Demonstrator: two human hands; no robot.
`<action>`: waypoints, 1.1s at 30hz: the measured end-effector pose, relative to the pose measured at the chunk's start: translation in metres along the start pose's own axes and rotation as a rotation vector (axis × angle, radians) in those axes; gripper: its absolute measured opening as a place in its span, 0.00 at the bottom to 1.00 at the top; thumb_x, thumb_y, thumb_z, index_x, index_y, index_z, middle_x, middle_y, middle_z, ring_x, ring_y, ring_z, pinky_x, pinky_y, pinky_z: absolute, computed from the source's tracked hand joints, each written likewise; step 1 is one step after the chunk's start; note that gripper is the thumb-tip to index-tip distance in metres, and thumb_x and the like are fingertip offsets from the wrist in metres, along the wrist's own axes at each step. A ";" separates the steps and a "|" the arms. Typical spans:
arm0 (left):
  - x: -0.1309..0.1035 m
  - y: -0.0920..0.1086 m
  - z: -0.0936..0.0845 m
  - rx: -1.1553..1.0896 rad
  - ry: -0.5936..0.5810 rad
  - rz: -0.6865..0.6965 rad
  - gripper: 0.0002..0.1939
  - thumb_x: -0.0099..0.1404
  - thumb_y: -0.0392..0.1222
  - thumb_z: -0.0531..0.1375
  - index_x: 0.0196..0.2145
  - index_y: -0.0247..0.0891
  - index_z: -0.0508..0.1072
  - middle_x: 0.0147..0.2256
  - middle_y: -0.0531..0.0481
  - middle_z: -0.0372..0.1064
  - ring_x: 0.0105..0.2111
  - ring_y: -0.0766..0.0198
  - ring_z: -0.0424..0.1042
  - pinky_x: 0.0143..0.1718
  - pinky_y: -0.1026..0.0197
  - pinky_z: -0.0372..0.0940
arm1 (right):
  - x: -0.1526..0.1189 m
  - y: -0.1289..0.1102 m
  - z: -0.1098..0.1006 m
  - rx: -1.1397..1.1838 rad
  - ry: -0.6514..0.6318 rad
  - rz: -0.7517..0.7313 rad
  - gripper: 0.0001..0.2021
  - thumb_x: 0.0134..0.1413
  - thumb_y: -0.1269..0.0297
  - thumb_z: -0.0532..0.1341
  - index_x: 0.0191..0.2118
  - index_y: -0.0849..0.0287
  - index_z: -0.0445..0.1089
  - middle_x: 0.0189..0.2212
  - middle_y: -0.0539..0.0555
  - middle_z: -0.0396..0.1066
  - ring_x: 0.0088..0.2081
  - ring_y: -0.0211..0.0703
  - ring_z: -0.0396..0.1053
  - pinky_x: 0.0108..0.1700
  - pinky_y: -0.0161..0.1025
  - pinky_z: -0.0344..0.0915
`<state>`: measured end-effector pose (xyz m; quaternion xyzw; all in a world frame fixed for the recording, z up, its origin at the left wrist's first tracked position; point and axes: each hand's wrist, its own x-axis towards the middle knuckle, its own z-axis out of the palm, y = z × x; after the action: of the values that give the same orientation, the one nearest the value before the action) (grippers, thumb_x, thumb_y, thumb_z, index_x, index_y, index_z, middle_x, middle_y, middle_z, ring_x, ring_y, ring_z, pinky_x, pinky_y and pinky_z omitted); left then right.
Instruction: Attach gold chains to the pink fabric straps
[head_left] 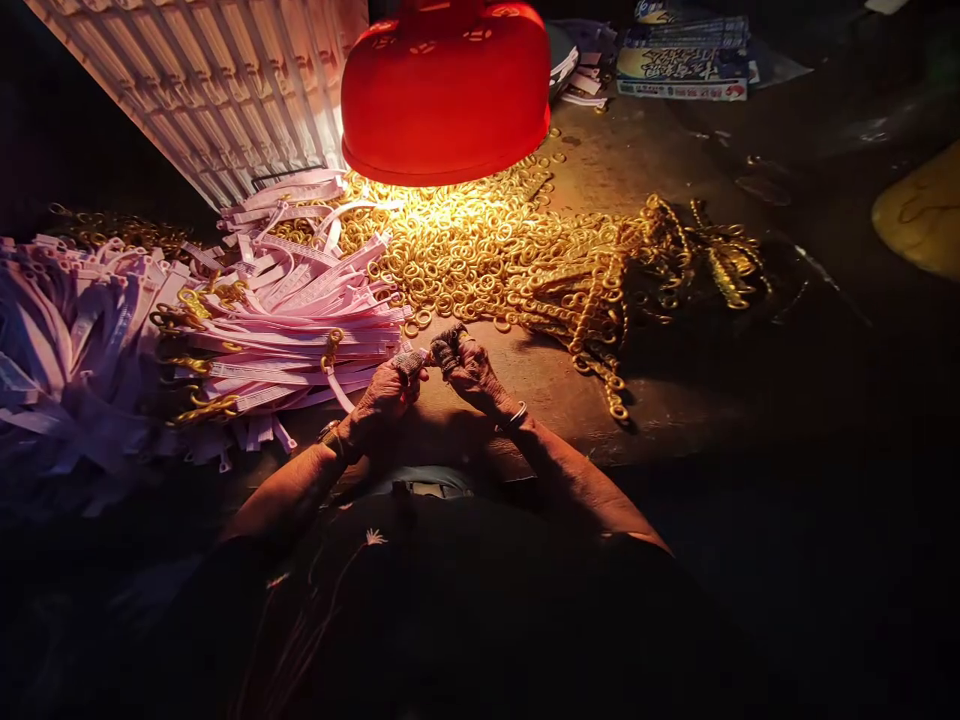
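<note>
Both hands meet over the table's front part, below a heap of gold rings. My left hand is closed in a pinch on a pink strap, whose small end shows between the two hands. My right hand is closed too, its fingertips against those of the left; what it pinches is too small and hidden to tell. Dark worn coverings wrap some fingers on each hand. Close by on the left lies a bundle of pink straps, several with gold rings at their ends.
A red lamp hangs low over the rings. To the right lie gold chain lengths. A larger pile of straps fills the far left. Behind it stands a ribbed pale panel. Printed boxes sit at the back of the table.
</note>
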<state>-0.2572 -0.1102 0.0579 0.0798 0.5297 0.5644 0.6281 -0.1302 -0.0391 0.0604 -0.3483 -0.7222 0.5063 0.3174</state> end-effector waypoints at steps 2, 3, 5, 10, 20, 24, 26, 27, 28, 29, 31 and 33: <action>-0.002 0.002 0.000 -0.005 -0.010 -0.026 0.16 0.56 0.45 0.71 0.31 0.35 0.69 0.18 0.59 0.64 0.13 0.78 0.49 0.15 0.69 0.43 | -0.001 0.002 0.002 -0.020 -0.014 0.024 0.22 0.63 0.41 0.52 0.29 0.54 0.57 0.25 0.50 0.61 0.29 0.39 0.59 0.32 0.37 0.58; -0.003 0.004 0.000 -0.012 -0.021 -0.044 0.15 0.57 0.45 0.71 0.31 0.35 0.69 0.18 0.59 0.64 0.13 0.78 0.50 0.15 0.70 0.43 | -0.001 0.003 0.003 -0.027 -0.016 0.028 0.21 0.64 0.41 0.52 0.30 0.54 0.56 0.25 0.51 0.62 0.29 0.38 0.59 0.31 0.37 0.58; -0.005 0.007 -0.001 -0.024 -0.037 -0.078 0.15 0.59 0.45 0.70 0.32 0.35 0.69 0.18 0.59 0.63 0.13 0.78 0.49 0.15 0.71 0.43 | -0.003 0.004 0.005 -0.027 -0.023 0.022 0.21 0.65 0.42 0.51 0.31 0.54 0.56 0.27 0.51 0.64 0.28 0.38 0.59 0.32 0.36 0.58; -0.009 0.006 -0.005 -0.029 -0.070 -0.066 0.15 0.54 0.41 0.72 0.29 0.35 0.69 0.18 0.61 0.58 0.14 0.79 0.49 0.16 0.72 0.44 | -0.008 0.007 0.010 -0.068 -0.013 -0.022 0.20 0.66 0.43 0.50 0.33 0.54 0.56 0.30 0.53 0.66 0.29 0.38 0.59 0.34 0.37 0.58; -0.028 -0.013 -0.006 0.151 -0.078 0.221 0.19 0.49 0.48 0.73 0.30 0.34 0.71 0.19 0.58 0.61 0.17 0.77 0.51 0.18 0.69 0.43 | 0.005 0.015 0.010 -0.233 -0.141 0.036 0.07 0.57 0.66 0.55 0.29 0.55 0.56 0.27 0.50 0.64 0.27 0.37 0.54 0.32 0.38 0.54; -0.025 -0.009 -0.003 0.185 -0.030 0.233 0.17 0.51 0.47 0.72 0.29 0.35 0.70 0.19 0.56 0.66 0.17 0.76 0.54 0.18 0.69 0.45 | 0.014 0.011 0.010 -0.236 -0.114 0.032 0.08 0.59 0.63 0.53 0.29 0.55 0.56 0.27 0.51 0.62 0.29 0.39 0.56 0.34 0.38 0.56; -0.024 -0.001 0.000 0.186 0.003 0.175 0.16 0.52 0.46 0.72 0.31 0.35 0.72 0.21 0.53 0.69 0.18 0.73 0.60 0.19 0.68 0.50 | 0.014 0.006 0.006 -0.190 -0.103 -0.016 0.12 0.64 0.58 0.50 0.29 0.54 0.56 0.28 0.52 0.62 0.31 0.40 0.58 0.37 0.38 0.59; -0.024 0.004 0.001 0.183 0.018 0.134 0.15 0.52 0.45 0.71 0.30 0.35 0.72 0.21 0.53 0.69 0.18 0.72 0.61 0.19 0.68 0.52 | 0.012 0.002 0.003 -0.171 -0.123 -0.056 0.14 0.66 0.54 0.49 0.29 0.55 0.57 0.29 0.52 0.62 0.32 0.40 0.59 0.38 0.38 0.60; -0.025 0.009 0.002 0.177 0.028 0.096 0.13 0.52 0.43 0.71 0.28 0.35 0.71 0.20 0.53 0.68 0.18 0.72 0.62 0.19 0.68 0.52 | 0.009 -0.002 0.000 -0.158 -0.160 -0.094 0.16 0.67 0.51 0.49 0.30 0.55 0.58 0.29 0.52 0.63 0.33 0.40 0.60 0.39 0.38 0.61; -0.026 0.014 0.002 0.170 0.031 0.070 0.13 0.52 0.41 0.71 0.26 0.35 0.70 0.18 0.53 0.66 0.17 0.72 0.60 0.18 0.68 0.50 | 0.006 -0.006 -0.004 -0.151 -0.211 -0.125 0.17 0.67 0.49 0.49 0.31 0.55 0.60 0.29 0.51 0.63 0.33 0.40 0.60 0.38 0.37 0.60; -0.031 0.024 0.001 0.162 0.018 0.057 0.15 0.50 0.38 0.71 0.21 0.35 0.66 0.15 0.56 0.60 0.14 0.75 0.54 0.16 0.69 0.45 | -0.006 -0.013 -0.010 -0.167 -0.309 -0.153 0.16 0.66 0.50 0.52 0.33 0.56 0.62 0.26 0.50 0.63 0.31 0.38 0.59 0.36 0.36 0.59; -0.037 0.031 -0.002 0.182 -0.026 0.053 0.16 0.49 0.39 0.72 0.18 0.35 0.66 0.13 0.58 0.56 0.13 0.76 0.49 0.15 0.69 0.41 | -0.020 -0.018 -0.012 -0.227 -0.358 -0.162 0.12 0.65 0.55 0.55 0.33 0.58 0.63 0.25 0.50 0.64 0.28 0.36 0.58 0.34 0.35 0.56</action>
<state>-0.2707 -0.1295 0.1004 0.1579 0.5684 0.5293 0.6098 -0.1125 -0.0541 0.0787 -0.2272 -0.8449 0.4485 0.1827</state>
